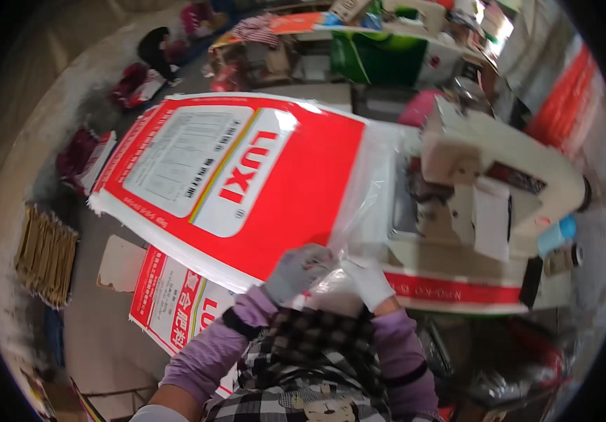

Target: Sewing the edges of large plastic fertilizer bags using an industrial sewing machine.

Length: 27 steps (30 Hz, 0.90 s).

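Evidently, both gloved hands met on clear film at a printed sack's near right corner.
The red-and-white sack (313, 172) lay flat on the worktop (415, 252), left of the sewing machine (450, 144); the left hand (306, 267) was curled at its corner and the right hand (368, 278), just beside, seemed to pinch the clear liner (371, 179). The sack looked light and limp, hardly fragile, but its glossy face was probably slippery; the thin liner would likely have slid and creased, so gathering film and sack edge together looked the surest hold. Its long axis ran left to right, liner end pointing toward the machine, tops of the large letters also facing right.
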### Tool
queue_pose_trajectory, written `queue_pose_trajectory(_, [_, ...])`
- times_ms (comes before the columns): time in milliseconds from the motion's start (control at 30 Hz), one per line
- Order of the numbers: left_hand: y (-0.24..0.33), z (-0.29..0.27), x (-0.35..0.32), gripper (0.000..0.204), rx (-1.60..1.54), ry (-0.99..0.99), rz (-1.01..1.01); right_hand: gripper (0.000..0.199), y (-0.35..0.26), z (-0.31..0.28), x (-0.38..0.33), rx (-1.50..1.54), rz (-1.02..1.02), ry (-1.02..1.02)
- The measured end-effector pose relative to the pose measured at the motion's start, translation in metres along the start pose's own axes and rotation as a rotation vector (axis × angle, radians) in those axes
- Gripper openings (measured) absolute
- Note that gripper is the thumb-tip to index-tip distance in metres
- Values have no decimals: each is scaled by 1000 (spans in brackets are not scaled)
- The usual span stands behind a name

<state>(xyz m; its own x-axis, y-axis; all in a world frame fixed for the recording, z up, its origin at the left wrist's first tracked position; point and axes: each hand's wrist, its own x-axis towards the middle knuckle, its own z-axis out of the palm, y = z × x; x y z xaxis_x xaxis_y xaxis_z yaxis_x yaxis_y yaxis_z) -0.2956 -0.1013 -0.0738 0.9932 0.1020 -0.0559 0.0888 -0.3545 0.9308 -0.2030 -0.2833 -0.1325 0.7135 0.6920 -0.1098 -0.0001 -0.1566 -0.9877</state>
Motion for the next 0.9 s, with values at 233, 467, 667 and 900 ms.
queue_pose_trajectory(233, [2,9,16,8,-474,-142,-402,37,-6,50,-1,463,183,449])
queue_pose_trajectory(467, [16,-14,-2,6,-587,214,14,27,6,14,-34,-529,16,470])
queue_pose_trajectory(667, [4,-9,-9,10,-833,151,33,37,-88,56,-30,-383,-242,323])
queue_pose_trajectory(900, [4,-15,-5,35,1043,-148,-235,12,-45,83,2,226,-354,375])
